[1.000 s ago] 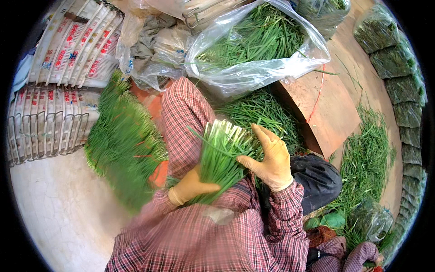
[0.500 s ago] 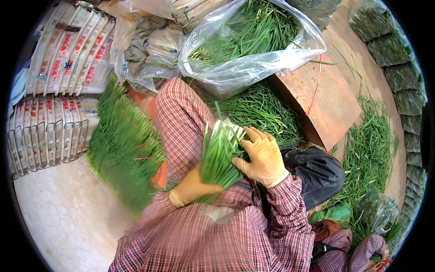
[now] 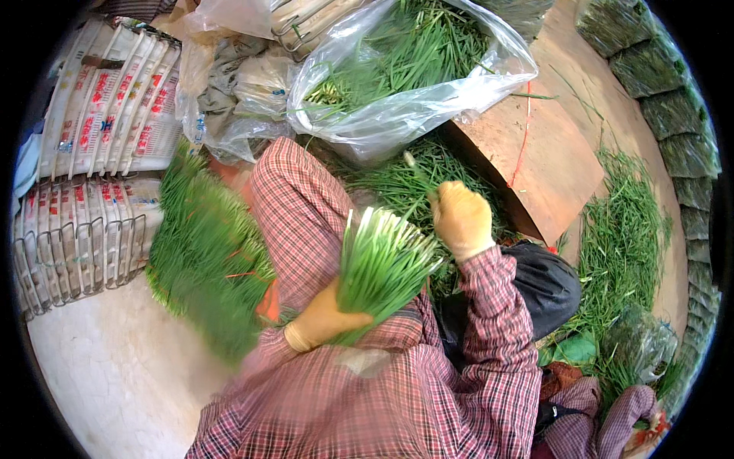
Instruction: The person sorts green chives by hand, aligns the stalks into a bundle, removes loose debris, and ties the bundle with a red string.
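Note:
My left hand (image 3: 329, 317), in a pale yellow glove, is wrapped round a bunch of garlic chives (image 3: 388, 260) above my lap. The bunch's white cut ends fan out toward the upper right. Up and to the right of it, my right hand (image 3: 462, 220), gloved too, is closed, apart from the bunch. A blurred chive stalk (image 3: 417, 168) with a pale end sticks out from its fingers. Beyond that hand lies a loose heap of chives (image 3: 397, 183).
Tied chive bundles (image 3: 206, 229) lie on my left, beside stacked white crates (image 3: 107, 99). A clear plastic bag (image 3: 413, 107) of chives stands ahead, next to a brown board (image 3: 535, 161). Scattered chives (image 3: 623, 229) and packed bags (image 3: 650, 69) line the right. Another person's sleeve (image 3: 627, 417) shows lower right.
My right hand has drawn away from the bunch, up and to the right, with a chive stalk. The bunch spreads wider in my left hand, which stays in place.

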Motion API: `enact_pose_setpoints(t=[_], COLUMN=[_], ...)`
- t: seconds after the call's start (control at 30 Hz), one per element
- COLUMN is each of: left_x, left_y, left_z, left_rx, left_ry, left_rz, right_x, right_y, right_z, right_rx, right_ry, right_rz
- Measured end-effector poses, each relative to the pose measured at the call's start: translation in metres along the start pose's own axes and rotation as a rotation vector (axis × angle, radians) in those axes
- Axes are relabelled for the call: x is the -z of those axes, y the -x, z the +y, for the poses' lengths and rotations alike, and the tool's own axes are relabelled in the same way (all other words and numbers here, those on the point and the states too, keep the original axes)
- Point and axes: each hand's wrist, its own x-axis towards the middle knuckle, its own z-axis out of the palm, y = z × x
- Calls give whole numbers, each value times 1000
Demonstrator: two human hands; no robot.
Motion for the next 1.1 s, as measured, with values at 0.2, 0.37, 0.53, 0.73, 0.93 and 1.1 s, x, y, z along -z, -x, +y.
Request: enact_pose_setpoints(t=[0.2,0.37,0.53,0.73,0.93,1.1], left_x=[0,3,2,0,-1,1], left_y=[-5,-4,-6,-1,0,-2], left_z=[1,-4,6,6,11,0], left_rx=[12,19,56,0,-5,-36], left_ry=[71,109,55,29,28,-5], left_rz=[-14,10,-9,4,-34,-53], right_x=[-9,39,60,51,47,39], right_y=[-5,17,5,2,1,8], right_z=[62,13,-51,-45,-45,-42], right_rx=[-286,23,402,389,415,419], right_ry=[-78,-466,-589,-592,-420,-317], right_rz=[-207,39,105,-98,-129,25])
